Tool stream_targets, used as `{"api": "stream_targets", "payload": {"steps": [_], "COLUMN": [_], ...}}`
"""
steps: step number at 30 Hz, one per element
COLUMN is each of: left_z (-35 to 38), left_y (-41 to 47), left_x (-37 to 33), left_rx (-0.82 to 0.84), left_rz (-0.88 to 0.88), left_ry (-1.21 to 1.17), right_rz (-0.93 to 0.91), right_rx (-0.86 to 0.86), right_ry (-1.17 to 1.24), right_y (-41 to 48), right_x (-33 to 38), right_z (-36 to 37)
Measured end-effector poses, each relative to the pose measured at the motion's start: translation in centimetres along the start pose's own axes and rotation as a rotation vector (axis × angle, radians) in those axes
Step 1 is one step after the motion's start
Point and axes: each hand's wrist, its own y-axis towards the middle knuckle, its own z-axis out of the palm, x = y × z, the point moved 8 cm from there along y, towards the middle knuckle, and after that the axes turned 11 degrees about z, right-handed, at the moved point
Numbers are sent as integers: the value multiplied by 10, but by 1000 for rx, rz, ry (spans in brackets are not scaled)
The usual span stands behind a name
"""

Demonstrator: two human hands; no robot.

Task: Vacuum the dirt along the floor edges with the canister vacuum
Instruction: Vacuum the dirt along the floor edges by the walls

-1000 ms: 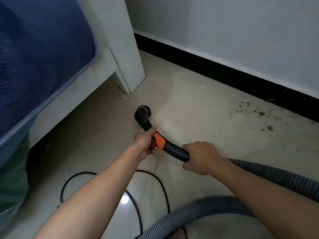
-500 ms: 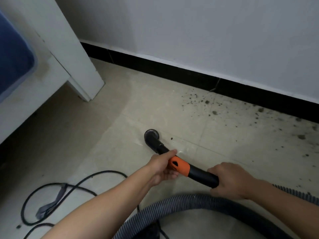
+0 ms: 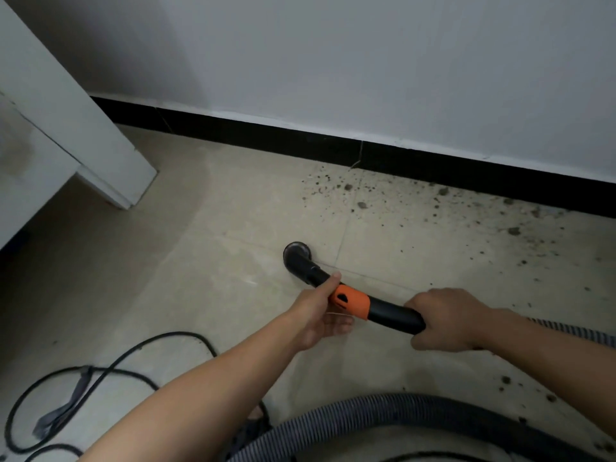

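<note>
A black vacuum wand with an orange collar (image 3: 353, 303) lies low over the beige tiled floor, and its round nozzle (image 3: 297, 255) faces the floor left of the dirt. My left hand (image 3: 321, 311) holds the wand just in front of the orange collar, thumb along the tube. My right hand (image 3: 448, 318) grips the black handle behind the collar. The grey ribbed hose (image 3: 383, 416) loops across the bottom of the view. Dark dirt crumbs (image 3: 443, 208) are scattered along the black skirting board (image 3: 333, 145) to the right.
A white bed leg (image 3: 100, 148) stands at the left, close to the wall. A black power cord (image 3: 110, 365) with a grey strap coils on the floor at the lower left. A few more crumbs lie near the hose at the lower right.
The view has swung right, away from the bed. The nozzle has travelled from beside the bed leg toward the dirt patch by the skirting board. Both hands keep their hold.
</note>
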Motion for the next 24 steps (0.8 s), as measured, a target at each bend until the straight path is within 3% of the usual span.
{"api": "stream_targets", "payload": {"steps": [4, 8, 10, 15, 21, 24], "left_z": [-15, -12, -11, -28, -56, -54], "left_y": [-18, -43, -47, -42, -1, 12], "left_x": [16, 65, 75, 20, -59, -77], "left_rx": [56, 317, 327, 83, -73, -124], "left_rz": [35, 43, 84, 211, 307, 264], "left_ry": [312, 1030, 1167, 852, 637, 430], "right_rz": [36, 86, 85, 91, 119, 112], "right_rx": [-40, -64, -139, -352, -347, -327], "right_ry": [4, 132, 157, 44, 33, 56], "right_y": [15, 25, 25, 22, 35, 26], "right_x": [16, 12, 10, 14, 14, 17], "right_z": [-11, -23, -34, -57, -56, -51]}}
